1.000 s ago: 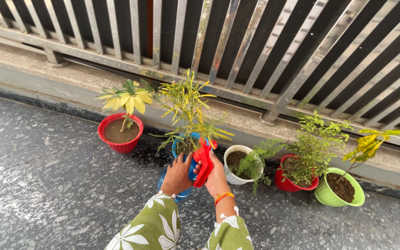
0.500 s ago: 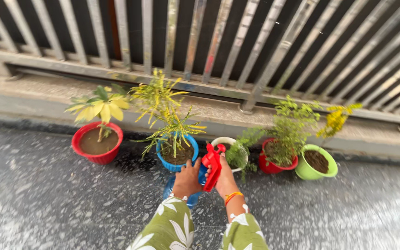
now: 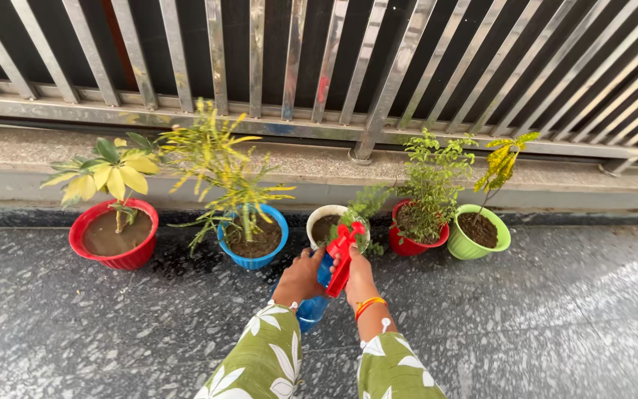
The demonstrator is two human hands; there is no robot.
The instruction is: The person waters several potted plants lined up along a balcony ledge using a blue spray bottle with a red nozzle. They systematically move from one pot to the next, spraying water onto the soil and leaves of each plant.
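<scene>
I hold a blue spray bottle [image 3: 311,310] with a red trigger head [image 3: 340,255] in both hands. My left hand [image 3: 299,279] grips the bottle's upper body. My right hand [image 3: 359,279], with an orange bangle at the wrist, wraps the red trigger head. The nozzle points toward a white pot [image 3: 319,221] holding a small green plant [image 3: 363,203], just beyond my hands. A blue pot [image 3: 250,256] with a spiky yellow-green plant stands to the left of the white one.
A red pot [image 3: 114,256] with a broad yellow-leaved plant stands far left. Another red pot [image 3: 410,245] and a green pot [image 3: 467,247] stand to the right. Behind them run a stone ledge [image 3: 319,166] and a steel railing [image 3: 378,74]. The floor is dark speckled stone.
The view has shifted right along the row of pots. The spray bottle in my hands has moved from in front of the blue pot to in front of the white pot.
</scene>
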